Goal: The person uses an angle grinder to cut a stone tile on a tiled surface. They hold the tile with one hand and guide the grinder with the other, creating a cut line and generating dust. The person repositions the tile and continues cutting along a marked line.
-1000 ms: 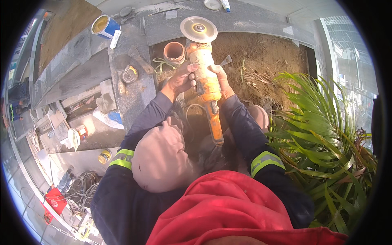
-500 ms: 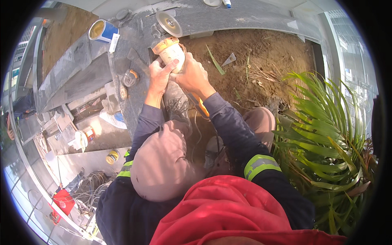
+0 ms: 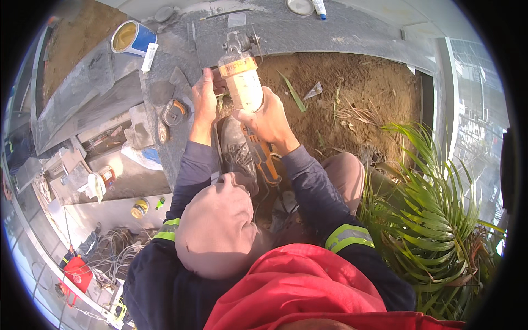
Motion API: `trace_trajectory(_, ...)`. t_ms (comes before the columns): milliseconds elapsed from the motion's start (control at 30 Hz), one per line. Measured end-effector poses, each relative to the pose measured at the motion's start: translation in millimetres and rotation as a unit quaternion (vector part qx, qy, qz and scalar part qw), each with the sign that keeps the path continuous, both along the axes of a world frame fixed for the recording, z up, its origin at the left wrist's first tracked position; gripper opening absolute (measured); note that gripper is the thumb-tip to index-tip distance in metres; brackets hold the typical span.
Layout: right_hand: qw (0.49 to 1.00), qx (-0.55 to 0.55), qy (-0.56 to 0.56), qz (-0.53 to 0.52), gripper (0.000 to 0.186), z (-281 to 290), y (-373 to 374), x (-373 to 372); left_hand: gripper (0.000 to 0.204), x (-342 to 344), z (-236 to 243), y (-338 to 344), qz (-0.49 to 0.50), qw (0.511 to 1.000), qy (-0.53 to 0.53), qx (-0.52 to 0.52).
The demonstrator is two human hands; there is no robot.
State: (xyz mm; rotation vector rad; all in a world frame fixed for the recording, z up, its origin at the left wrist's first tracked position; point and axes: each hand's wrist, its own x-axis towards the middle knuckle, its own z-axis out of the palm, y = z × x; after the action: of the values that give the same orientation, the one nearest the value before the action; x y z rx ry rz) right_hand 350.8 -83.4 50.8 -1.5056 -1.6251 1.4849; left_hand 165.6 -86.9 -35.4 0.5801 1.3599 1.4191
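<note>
An orange angle grinder (image 3: 240,82), its upper body pale with dust, is held over the space between my knees, head pointing away from me and disc (image 3: 258,41) nearly edge-on. My right hand (image 3: 267,118) is closed around its body. Just left of it, my left hand (image 3: 204,102) is loosened, thumb raised and fingers apart; its fingertips are partly behind the tool, so contact is unclear. A dusty shoe (image 3: 235,148) is beneath. A tape measure (image 3: 174,112) and a scraper blade (image 3: 179,77) lie on the dark slab (image 3: 162,82) to the left.
Blue paint can (image 3: 133,38) and white tube (image 3: 148,58) at upper left. Bare soil (image 3: 357,88) right of the grinder, palm fronds (image 3: 429,209) lower right, glass panels (image 3: 478,99) beyond. Buckets (image 3: 99,184), tangled cables (image 3: 118,247) and a red bag (image 3: 77,275) to the left.
The grinder has turned, its disc going from face-on to nearly edge-on. My left hand has shifted left and loosened from the tool body; my right hand still grips it.
</note>
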Motion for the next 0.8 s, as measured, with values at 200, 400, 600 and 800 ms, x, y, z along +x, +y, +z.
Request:
trace_trajectory(200,0.999,-0.018,0.020,-0.020,0.056,-5,18,-11,0.062,-9,18,27,-0.090,0.991,0.070,0.064)
trace_trajectory(400,1.000,-0.023,-0.008,-0.016,0.059,5,26,-14,0.073,-16,23,45,-0.134,0.988,0.025,0.071)
trace_trajectory(600,0.997,-0.065,-0.021,-0.026,0.060,6,25,-8,0.078,-19,23,55,-0.180,0.981,0.042,0.053)
trace_trajectory(800,0.997,-0.066,-0.015,-0.023,0.061,3,30,-2,0.075,-29,17,69,-0.230,0.968,0.085,0.055)
